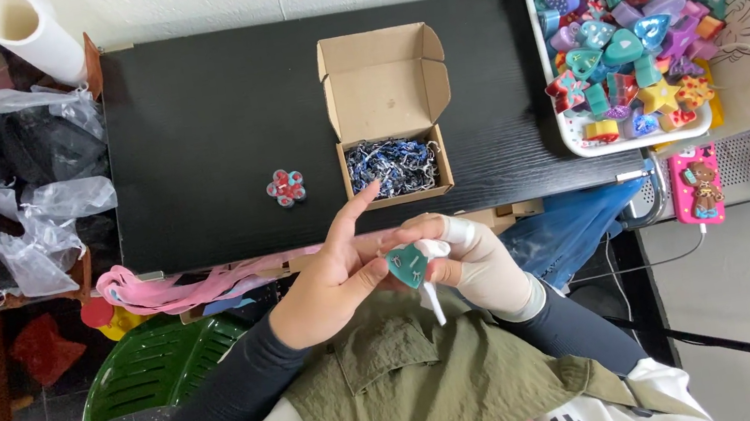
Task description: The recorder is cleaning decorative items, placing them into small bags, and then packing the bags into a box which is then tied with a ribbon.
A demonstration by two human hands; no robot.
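Both hands pinch one teal heart charm [407, 266]: left hand [331, 280] bare, right hand [475, 260] gloved. Beyond them on the tabletop [205, 117] sits an open cardboard box [388, 111].

Open brown cardboard box [386, 92] on black table [208, 136].

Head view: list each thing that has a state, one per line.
Cardboard box: flaps open, chains inside.
White tray: heaped with colourful charms.
Teal heart charm: pinched between both hands.
Left hand: bare, gripping the charm.
Right hand: gloved, gripping the charm.
Flower charm: lying loose on table.
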